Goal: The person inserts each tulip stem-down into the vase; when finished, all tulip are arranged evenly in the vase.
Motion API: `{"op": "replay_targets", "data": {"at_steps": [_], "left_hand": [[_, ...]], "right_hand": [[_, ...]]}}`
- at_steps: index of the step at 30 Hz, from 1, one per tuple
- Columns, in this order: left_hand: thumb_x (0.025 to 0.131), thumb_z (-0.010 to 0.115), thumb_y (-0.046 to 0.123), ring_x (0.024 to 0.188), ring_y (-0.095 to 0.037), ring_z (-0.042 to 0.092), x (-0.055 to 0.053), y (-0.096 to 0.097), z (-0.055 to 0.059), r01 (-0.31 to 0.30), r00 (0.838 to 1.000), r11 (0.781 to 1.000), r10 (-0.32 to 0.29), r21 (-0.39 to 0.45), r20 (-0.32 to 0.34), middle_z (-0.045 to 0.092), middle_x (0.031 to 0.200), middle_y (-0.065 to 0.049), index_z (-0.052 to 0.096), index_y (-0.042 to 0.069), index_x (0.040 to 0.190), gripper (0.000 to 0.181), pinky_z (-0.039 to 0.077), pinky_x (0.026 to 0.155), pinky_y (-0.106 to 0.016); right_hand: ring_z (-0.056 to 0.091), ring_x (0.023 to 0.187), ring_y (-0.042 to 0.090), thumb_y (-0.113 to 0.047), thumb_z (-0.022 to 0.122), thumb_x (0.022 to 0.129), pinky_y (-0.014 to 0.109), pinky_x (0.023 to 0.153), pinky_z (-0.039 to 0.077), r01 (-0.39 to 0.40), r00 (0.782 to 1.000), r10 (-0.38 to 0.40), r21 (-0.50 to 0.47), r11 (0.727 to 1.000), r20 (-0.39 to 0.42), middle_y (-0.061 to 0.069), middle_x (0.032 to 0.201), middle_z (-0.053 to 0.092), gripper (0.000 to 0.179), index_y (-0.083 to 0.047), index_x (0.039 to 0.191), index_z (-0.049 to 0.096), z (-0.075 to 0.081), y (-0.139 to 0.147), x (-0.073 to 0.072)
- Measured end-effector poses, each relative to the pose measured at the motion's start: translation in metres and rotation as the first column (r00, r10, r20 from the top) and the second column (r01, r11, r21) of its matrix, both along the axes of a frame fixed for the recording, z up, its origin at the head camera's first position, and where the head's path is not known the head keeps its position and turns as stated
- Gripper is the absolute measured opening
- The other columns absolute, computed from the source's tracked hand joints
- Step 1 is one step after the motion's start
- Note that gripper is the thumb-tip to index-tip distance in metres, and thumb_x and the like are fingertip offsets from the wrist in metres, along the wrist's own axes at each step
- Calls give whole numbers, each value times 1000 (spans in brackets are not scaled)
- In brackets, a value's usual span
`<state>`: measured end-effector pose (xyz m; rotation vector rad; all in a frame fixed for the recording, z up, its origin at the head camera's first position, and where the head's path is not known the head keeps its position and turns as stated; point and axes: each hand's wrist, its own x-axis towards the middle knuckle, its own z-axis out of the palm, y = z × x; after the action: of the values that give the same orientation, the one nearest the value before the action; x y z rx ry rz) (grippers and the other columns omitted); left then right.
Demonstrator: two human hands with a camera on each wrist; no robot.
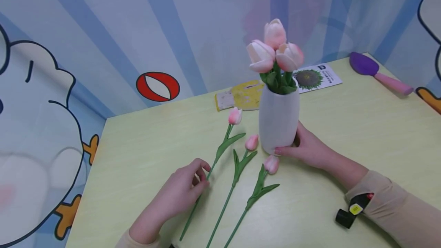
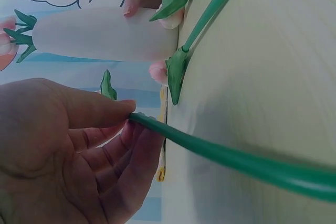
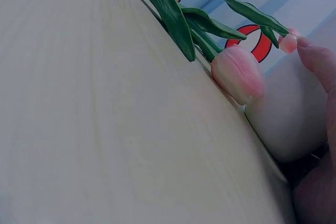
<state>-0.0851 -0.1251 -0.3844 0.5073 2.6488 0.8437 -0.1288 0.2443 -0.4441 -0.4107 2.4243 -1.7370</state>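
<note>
My left hand point(image 1: 186, 186) pinches the green stem of the leftmost pink tulip point(image 1: 235, 116) between thumb and fingertips; in the left wrist view the stem point(image 2: 210, 150) runs out to the lower right. That tulip's stem slopes low over the table. Two more pink tulips, a middle one point(image 1: 251, 142) and a right one point(image 1: 271, 164), lie beside it. Around the lower part of a white vase point(image 1: 279, 121) my right hand point(image 1: 310, 146) curls, thumb in front; its other fingers are mostly hidden. The vase stands upright and holds three pink tulips point(image 1: 275, 35).
Behind the vase lie a yellow glove-like item point(image 1: 246, 95) and a card with a plant picture point(image 1: 318, 77). A purple trowel with a pink handle point(image 1: 392, 83) is at the back right corner. The printed backdrop point(image 1: 220, 30) borders the table point(image 1: 138, 144).
</note>
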Motion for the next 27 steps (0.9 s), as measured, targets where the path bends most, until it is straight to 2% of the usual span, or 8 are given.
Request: {"op": "replay_targets", "data": {"at_steps": [8,17,27], "left_hand": [[97,71,10,74,-8,63,0,2,4,-41,999,998,43,51,-28,63,92,10,60,19,119,26,54,62,-26],[96,70,7,69,-8,64,0,2,4,-52,998,989,57,137,-35,63,92,7,60,15,120,27,56,59,-27],[95,71,2,71,-11,64,0,2,7,-87,995,968,97,237,-31,62,92,0,61,15,118,28,55,57,-28]], "right_hand": [[49,136,26,-22,86,86,33,111,41,-2,1000,2,-3,1000,-8,4,150,49,88,-21,154,30,0,1,0],[47,138,28,-23,86,86,48,114,38,-6,1000,6,-6,1000,4,5,151,47,90,-22,155,29,1,0,0],[48,137,27,-24,86,86,47,114,39,-5,1000,5,-4,1000,5,4,150,48,89,-22,154,29,1,0,0]]}}
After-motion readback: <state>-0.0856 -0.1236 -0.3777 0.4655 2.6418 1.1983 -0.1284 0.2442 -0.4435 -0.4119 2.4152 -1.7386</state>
